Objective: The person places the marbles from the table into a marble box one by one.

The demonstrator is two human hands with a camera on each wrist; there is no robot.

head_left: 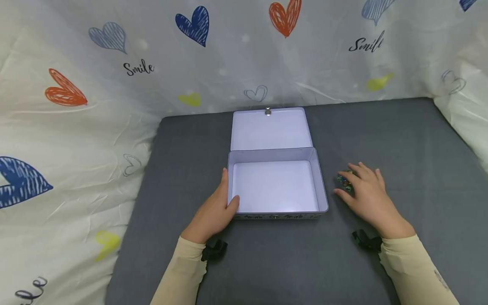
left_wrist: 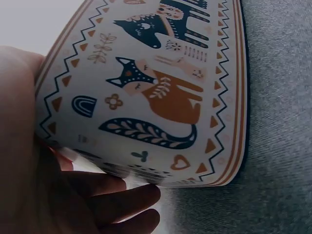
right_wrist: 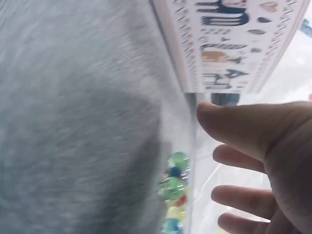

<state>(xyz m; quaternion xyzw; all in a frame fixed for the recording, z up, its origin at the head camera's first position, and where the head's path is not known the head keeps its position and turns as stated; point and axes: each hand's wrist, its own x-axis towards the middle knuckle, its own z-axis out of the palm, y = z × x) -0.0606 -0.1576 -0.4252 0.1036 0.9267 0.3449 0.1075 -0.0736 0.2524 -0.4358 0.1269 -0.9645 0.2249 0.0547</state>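
An open tin box (head_left: 274, 186) with a pale lilac inside lies on the grey cloth, its hinged lid (head_left: 271, 129) folded back behind it. My left hand (head_left: 213, 212) holds the box at its front left corner, thumb at the rim and fingers along the outer side. In the left wrist view the box's wall (left_wrist: 151, 97) shows a printed fox and zigzag borders. To the right of the box, my right hand (head_left: 367, 195) hovers over a small cluster of coloured glass marbles (head_left: 345, 183), fingers spread and partly covering them. The right wrist view shows these marbles (right_wrist: 174, 187) apart from the fingers.
Grey cloth (head_left: 274, 262) covers the table. Behind and to the left hangs a white sheet (head_left: 228, 72) printed with hearts and the word Smile. A small metal clasp (head_left: 267, 111) sits on the lid's far edge. Dark straps circle both wrists.
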